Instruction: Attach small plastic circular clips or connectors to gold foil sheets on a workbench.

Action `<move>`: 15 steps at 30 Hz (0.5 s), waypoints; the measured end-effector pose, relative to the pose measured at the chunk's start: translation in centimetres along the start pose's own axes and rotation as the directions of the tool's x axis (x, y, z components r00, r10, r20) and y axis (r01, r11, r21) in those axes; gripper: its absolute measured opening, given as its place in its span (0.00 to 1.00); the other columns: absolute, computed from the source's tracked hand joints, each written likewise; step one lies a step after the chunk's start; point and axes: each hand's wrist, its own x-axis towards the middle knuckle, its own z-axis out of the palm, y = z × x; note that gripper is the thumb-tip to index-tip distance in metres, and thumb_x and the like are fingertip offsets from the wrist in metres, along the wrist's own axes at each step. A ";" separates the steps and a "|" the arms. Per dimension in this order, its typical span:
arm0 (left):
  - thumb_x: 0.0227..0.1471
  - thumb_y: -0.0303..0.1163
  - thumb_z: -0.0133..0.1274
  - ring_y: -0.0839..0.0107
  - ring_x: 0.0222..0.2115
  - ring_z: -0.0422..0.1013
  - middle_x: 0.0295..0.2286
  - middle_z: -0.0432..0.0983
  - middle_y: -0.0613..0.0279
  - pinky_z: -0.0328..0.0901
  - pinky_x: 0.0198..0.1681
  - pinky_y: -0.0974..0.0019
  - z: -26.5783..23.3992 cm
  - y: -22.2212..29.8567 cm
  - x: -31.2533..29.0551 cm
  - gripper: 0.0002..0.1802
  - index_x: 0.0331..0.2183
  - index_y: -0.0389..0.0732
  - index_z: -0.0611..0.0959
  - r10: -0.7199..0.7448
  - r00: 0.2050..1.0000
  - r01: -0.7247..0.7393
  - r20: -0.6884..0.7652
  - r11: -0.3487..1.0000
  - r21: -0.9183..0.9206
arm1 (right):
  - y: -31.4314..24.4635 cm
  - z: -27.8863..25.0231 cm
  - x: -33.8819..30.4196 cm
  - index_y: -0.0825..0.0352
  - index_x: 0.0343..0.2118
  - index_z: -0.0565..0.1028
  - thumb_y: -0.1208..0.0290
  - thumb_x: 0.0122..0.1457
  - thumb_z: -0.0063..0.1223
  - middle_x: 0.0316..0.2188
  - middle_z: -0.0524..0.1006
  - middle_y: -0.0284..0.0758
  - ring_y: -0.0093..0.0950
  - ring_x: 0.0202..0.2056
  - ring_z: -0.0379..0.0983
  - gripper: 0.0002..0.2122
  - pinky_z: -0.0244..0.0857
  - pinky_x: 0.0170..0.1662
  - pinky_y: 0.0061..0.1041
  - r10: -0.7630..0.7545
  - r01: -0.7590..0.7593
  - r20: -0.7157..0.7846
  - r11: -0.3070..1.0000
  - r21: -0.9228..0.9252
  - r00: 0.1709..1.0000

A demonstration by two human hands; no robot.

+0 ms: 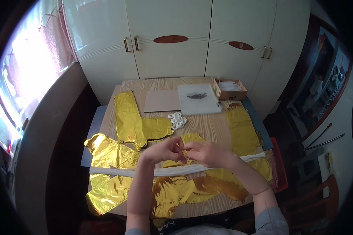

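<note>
My left hand and my right hand meet above the middle of the table, their fingers bent and pinched close together. What lies between the fingertips is too small to make out. Shiny gold foil pieces, which look like flat foil balloons, spread under and around both hands. Across them, below my hands, runs a long white bundle of strips. Beyond my left hand is a flat gold foil balloon with a bent outline. Several small white rings or coils lie in a heap just past my hands.
At the far side lie a brown board and a clear plastic packet with dark print. A small cardboard box holds white, translucent things. More gold foil lies at the right. A red crate stands beside the table.
</note>
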 end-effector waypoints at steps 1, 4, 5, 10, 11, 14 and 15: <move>0.41 0.20 0.54 0.73 0.28 0.74 0.24 0.77 0.52 0.65 0.34 0.74 -0.1 0.1 0.0 0.17 0.32 0.36 0.64 0.006 1.000 -0.006 0.005 0.999 -0.032 | 0.2 0.3 -0.1 0.66 0.30 0.70 0.78 0.46 0.51 0.34 0.69 0.34 0.30 0.33 0.70 0.07 0.67 0.32 0.25 0.008 -0.008 -0.025 1.000 0.006 1.000; 0.40 0.20 0.54 0.72 0.28 0.74 0.24 0.77 0.52 0.65 0.34 0.73 -0.1 0.5 -0.2 0.17 0.31 0.37 0.63 0.029 0.998 -0.034 -0.048 0.993 -0.115 | 0.5 0.4 0.0 0.66 0.30 0.70 0.79 0.46 0.52 0.35 0.70 0.35 0.31 0.33 0.71 0.07 0.68 0.33 0.26 0.090 -0.092 -0.180 0.996 -0.005 0.979; 0.41 0.20 0.54 0.72 0.29 0.74 0.24 0.77 0.52 0.65 0.33 0.73 -0.3 0.2 -0.3 0.17 0.31 0.37 0.63 0.043 0.997 -0.051 -0.069 0.991 -0.125 | 0.4 0.3 0.1 0.66 0.29 0.70 0.80 0.45 0.53 0.35 0.70 0.35 0.31 0.33 0.71 0.07 0.68 0.33 0.26 0.126 -0.132 -0.245 0.991 -0.009 0.961; 0.43 0.21 0.53 0.72 0.29 0.73 0.24 0.76 0.54 0.64 0.30 0.75 -1.1 0.8 -1.4 0.16 0.32 0.38 0.63 0.042 0.987 -0.058 -0.158 0.993 -0.099 | -1.1 0.1 0.2 0.66 0.33 0.73 0.77 0.46 0.55 0.36 0.72 0.34 0.31 0.35 0.72 0.09 0.68 0.36 0.25 0.162 -0.096 -0.313 0.972 0.216 0.936; 0.43 0.21 0.53 0.72 0.29 0.73 0.24 0.76 0.54 0.63 0.30 0.75 -1.0 0.9 -1.4 0.16 0.32 0.38 0.63 0.055 0.986 -0.071 -0.154 0.993 -0.098 | -1.4 0.3 0.4 0.66 0.34 0.73 0.77 0.47 0.55 0.37 0.73 0.34 0.31 0.36 0.72 0.10 0.68 0.37 0.24 0.149 -0.074 -0.292 0.965 0.253 0.945; 0.44 0.21 0.53 0.73 0.29 0.73 0.24 0.76 0.55 0.63 0.29 0.76 -0.6 0.8 -1.0 0.16 0.32 0.38 0.63 0.089 0.986 -0.102 -0.142 0.990 -0.093 | -1.3 2.3 0.3 0.66 0.36 0.75 0.76 0.48 0.54 0.35 0.76 0.35 0.30 0.35 0.74 0.10 0.69 0.39 0.21 0.278 -0.160 -0.330 0.925 0.343 0.902; 0.44 0.21 0.53 0.73 0.29 0.73 0.24 0.76 0.55 0.63 0.29 0.76 -0.7 0.7 -1.0 0.16 0.32 0.38 0.62 0.094 0.985 -0.108 -0.146 0.990 -0.090 | -1.3 2.7 0.4 0.66 0.35 0.75 0.76 0.49 0.54 0.35 0.76 0.35 0.28 0.35 0.74 0.09 0.69 0.39 0.20 0.326 -0.181 -0.329 0.897 0.402 0.886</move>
